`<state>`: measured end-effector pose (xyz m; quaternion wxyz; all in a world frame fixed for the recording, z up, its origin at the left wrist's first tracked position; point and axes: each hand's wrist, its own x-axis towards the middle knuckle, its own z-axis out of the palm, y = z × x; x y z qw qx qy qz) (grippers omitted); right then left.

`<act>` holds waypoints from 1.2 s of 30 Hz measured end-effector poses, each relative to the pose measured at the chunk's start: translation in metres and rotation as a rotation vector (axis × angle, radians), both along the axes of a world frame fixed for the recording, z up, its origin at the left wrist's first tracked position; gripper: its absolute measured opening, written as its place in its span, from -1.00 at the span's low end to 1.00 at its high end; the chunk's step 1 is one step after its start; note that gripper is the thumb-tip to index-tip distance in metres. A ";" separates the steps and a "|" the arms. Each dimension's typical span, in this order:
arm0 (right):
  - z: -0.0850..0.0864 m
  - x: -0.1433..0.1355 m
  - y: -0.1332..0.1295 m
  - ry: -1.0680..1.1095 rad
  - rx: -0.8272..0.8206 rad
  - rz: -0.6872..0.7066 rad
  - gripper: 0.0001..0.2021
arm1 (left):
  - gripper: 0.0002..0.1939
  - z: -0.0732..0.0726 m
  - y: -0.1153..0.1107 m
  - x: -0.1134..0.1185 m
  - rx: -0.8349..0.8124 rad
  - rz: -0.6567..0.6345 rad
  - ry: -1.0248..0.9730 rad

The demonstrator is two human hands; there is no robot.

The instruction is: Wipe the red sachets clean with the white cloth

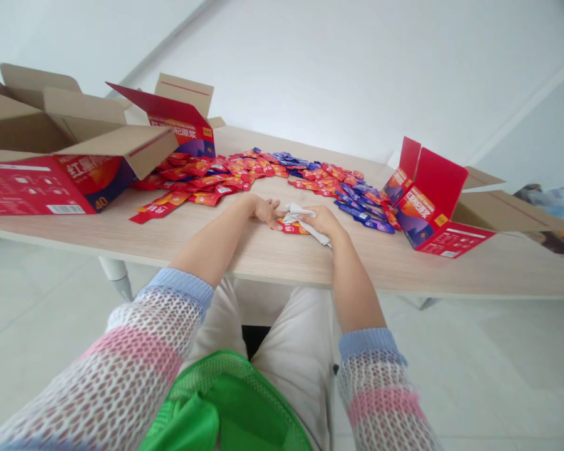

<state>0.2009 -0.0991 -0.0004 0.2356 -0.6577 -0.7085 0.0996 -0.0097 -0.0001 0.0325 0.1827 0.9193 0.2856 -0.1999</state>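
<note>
Red sachet [290, 227] on worktop [272, 263]: L hand [264, 212] fingers spread, R hand [323, 219] pinching cloth [294, 213]. Poss. skid if L pressure insuff.

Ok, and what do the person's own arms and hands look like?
The left sleeve and right sleeve match: white openwork knit, a pink band and a ribbed light-blue cuff, which leaves the forearms bare. The left hand and right hand are ungloved; no watch shows on either wrist.
</note>
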 end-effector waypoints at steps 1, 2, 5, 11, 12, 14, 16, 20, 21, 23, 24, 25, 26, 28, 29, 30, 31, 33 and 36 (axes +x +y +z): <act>0.000 0.001 -0.001 -0.017 -0.004 -0.057 -0.67 | 0.15 0.001 0.000 0.000 0.002 -0.001 -0.003; 0.000 0.001 -0.001 -0.038 -0.010 -0.133 -0.67 | 0.15 0.001 0.000 0.000 0.002 -0.001 -0.006; 0.000 -0.002 -0.002 -0.092 -0.055 -0.406 -0.64 | 0.15 0.001 0.001 -0.001 -0.011 -0.003 -0.004; -0.002 -0.017 0.004 -0.249 0.002 -0.612 -0.67 | 0.17 0.001 0.001 -0.003 -0.059 0.014 -0.026; -0.002 -0.019 0.005 -0.266 0.007 -0.607 -0.68 | 0.17 0.001 0.001 -0.004 -0.064 0.015 -0.027; -0.002 -0.025 0.006 -0.276 0.003 -0.611 -0.69 | 0.17 0.001 0.003 -0.005 -0.072 0.011 -0.027; -0.001 -0.029 0.007 -0.274 0.006 -0.632 -0.68 | 0.17 0.001 0.005 -0.008 -0.078 0.001 -0.030; -0.001 -0.033 0.007 -0.249 0.031 -0.676 -0.69 | 0.13 0.001 0.005 -0.014 -0.096 -0.009 -0.084; 0.000 -0.033 0.005 -0.234 0.050 -0.688 -0.68 | 0.13 0.001 0.005 -0.015 -0.097 -0.007 -0.097; 0.002 -0.031 0.001 -0.179 0.119 -0.711 -0.63 | 0.14 0.001 0.003 -0.017 -0.082 -0.011 -0.115; 0.004 -0.030 -0.002 -0.138 0.162 -0.714 -0.59 | 0.16 0.001 0.003 -0.018 -0.066 -0.020 -0.118; 0.007 -0.028 -0.005 -0.091 0.208 -0.702 -0.56 | 0.19 0.001 0.002 -0.017 -0.048 -0.030 -0.116; 0.009 -0.027 -0.007 -0.042 0.250 -0.668 -0.54 | 0.21 0.001 0.002 -0.017 -0.031 -0.037 -0.112; 0.012 -0.027 -0.011 0.046 0.329 -0.521 -0.50 | 0.25 0.000 0.001 -0.015 -0.014 -0.032 -0.095; 0.013 -0.029 -0.012 0.080 0.353 -0.420 -0.48 | 0.27 0.000 0.001 -0.014 -0.015 -0.024 -0.087; 0.012 -0.033 -0.013 0.098 0.355 -0.314 -0.48 | 0.29 -0.001 0.001 -0.013 -0.022 -0.019 -0.085; 0.011 -0.038 -0.013 0.093 0.327 -0.214 -0.50 | 0.30 -0.001 0.000 -0.012 -0.033 -0.017 -0.091; 0.008 -0.050 -0.014 0.002 0.217 -0.063 -0.57 | 0.32 -0.001 -0.001 -0.010 -0.061 -0.024 -0.116; 0.004 -0.061 -0.016 -0.213 0.088 -0.002 -0.65 | 0.34 -0.002 -0.003 -0.009 -0.069 -0.020 -0.140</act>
